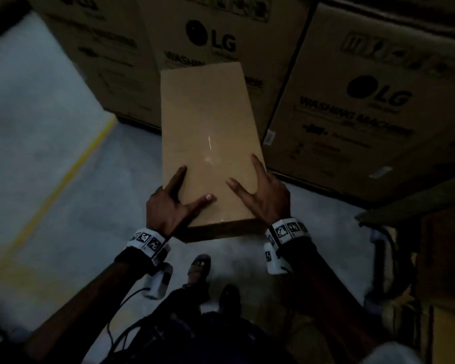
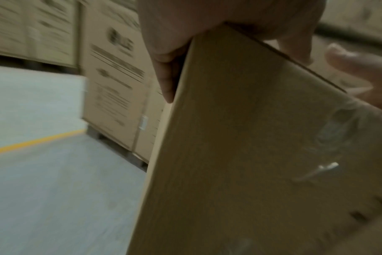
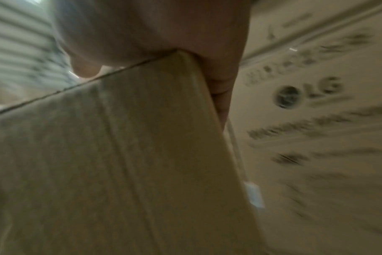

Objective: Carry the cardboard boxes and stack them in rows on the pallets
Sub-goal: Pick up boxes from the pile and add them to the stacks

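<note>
Head view: a plain cardboard box point(image 1: 210, 143) held between both hands, left hand point(image 1: 166, 206) and right hand point(image 1: 265, 195) gripping its near corners.

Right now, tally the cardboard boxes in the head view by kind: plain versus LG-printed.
Plain cardboard box, held by left hand and right hand: 1
LG washing machine cartons: 3
Total: 4
</note>
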The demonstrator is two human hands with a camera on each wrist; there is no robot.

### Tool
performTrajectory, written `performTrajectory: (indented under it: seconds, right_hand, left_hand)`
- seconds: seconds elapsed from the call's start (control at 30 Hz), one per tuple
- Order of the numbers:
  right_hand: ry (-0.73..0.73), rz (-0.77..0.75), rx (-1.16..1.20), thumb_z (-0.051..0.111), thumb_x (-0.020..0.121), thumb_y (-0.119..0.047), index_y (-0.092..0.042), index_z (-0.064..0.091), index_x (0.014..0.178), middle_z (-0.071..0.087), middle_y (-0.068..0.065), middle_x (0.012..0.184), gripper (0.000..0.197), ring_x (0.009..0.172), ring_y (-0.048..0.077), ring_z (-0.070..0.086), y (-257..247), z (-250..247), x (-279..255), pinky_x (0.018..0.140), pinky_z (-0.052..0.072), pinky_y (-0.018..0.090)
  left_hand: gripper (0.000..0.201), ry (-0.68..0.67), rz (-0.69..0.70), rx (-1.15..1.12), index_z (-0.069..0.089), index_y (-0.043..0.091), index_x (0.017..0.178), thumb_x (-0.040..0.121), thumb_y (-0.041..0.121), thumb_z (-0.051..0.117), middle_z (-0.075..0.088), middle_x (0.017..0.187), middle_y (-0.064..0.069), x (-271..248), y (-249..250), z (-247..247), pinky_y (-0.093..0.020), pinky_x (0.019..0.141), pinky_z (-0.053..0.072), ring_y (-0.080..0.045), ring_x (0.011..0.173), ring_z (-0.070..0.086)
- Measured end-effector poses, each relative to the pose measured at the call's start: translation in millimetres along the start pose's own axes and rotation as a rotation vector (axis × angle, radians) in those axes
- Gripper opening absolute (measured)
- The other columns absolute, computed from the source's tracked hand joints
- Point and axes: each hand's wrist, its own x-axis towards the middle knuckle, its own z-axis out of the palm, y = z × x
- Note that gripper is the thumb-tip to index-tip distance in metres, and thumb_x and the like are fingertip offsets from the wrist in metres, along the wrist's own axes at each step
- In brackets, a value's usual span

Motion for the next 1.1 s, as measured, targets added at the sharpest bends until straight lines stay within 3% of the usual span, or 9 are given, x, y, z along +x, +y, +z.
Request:
performTrajectory:
  seconds: [0.2, 0.4, 0.5, 0.7, 0.93, 1.1]
  right_hand:
    - [-0.092, -0.282, -0.035, 0.036, 0.075, -0.097, -0.048, 0.014, 0.16, 0.049, 0.016, 0.152, 0.101, 0.138, 0.036, 0.047, -63, 2, 2, 0.111, 0.037, 0.048]
    - [-0.158, -0.515, -0.114, 0.026, 0.067, -0.103, -0.047, 0.015, 0.16, 0.051, 0.017, 0.15, 0.109, 0.137, 0.037, 0.048, -144, 28, 15, 0.112, 0.036, 0.049]
    - [-0.176, -0.631, -0.132, 0.025, 0.068, -0.104, -0.046, 0.016, 0.159, 0.055, 0.015, 0.145, 0.108, 0.132, 0.037, 0.052, -190, 49, 27, 0.109, 0.042, 0.049]
    - [-0.216, -0.825, -0.149, 0.025, 0.067, -0.104, -0.044, 0.021, 0.159, 0.061, 0.011, 0.137, 0.109, 0.123, 0.032, 0.059, -305, 112, 44, 0.101, 0.047, 0.043]
    - [-0.354, -1.025, -0.09, 0.036, 0.07, -0.099, -0.039, 0.028, 0.158, 0.057, 0.009, 0.143, 0.107, 0.124, 0.033, 0.058, -454, 201, 50, 0.104, 0.049, 0.048]
    - [-0.425, -1.158, -0.061, 0.047, 0.076, -0.088, -0.042, 0.027, 0.157, 0.057, 0.007, 0.144, 0.095, 0.123, 0.032, 0.06, -530, 260, 50, 0.1, 0.052, 0.048]
  left_hand:
    - [0.11, 0.251, -0.124, -0.086, 0.026, 0.055, 0.153, 0.057, 0.103, 0.05, 0.062, 0.141, -0.003, -50, -31, -40, -0.04, 0.102, 0.052, -0.029, 0.121, 0.064]
    - [0.108, 0.5, -0.233, -0.21, 0.031, 0.058, 0.15, 0.054, 0.101, 0.056, 0.066, 0.134, 0.0, -73, -69, -83, -0.038, 0.102, 0.052, -0.024, 0.118, 0.065]
    - [0.108, 0.601, -0.263, -0.258, 0.034, 0.058, 0.15, 0.053, 0.101, 0.056, 0.064, 0.138, 0.004, -73, -93, -108, -0.034, 0.106, 0.049, -0.019, 0.123, 0.063]
    - [0.101, 0.789, -0.325, -0.273, 0.037, 0.054, 0.15, 0.061, 0.093, 0.063, 0.064, 0.136, 0.006, -60, -167, -175, -0.034, 0.106, 0.049, -0.017, 0.123, 0.062]
    - [0.108, 0.964, -0.474, -0.255, 0.038, 0.052, 0.151, 0.056, 0.099, 0.057, 0.066, 0.129, 0.002, -54, -261, -273, -0.036, 0.1, 0.054, -0.017, 0.111, 0.066]
    - [0.101, 1.077, -0.55, -0.278, 0.039, 0.051, 0.151, 0.063, 0.091, 0.066, 0.065, 0.132, 0.003, -57, -314, -316, -0.033, 0.1, 0.054, -0.011, 0.112, 0.065]
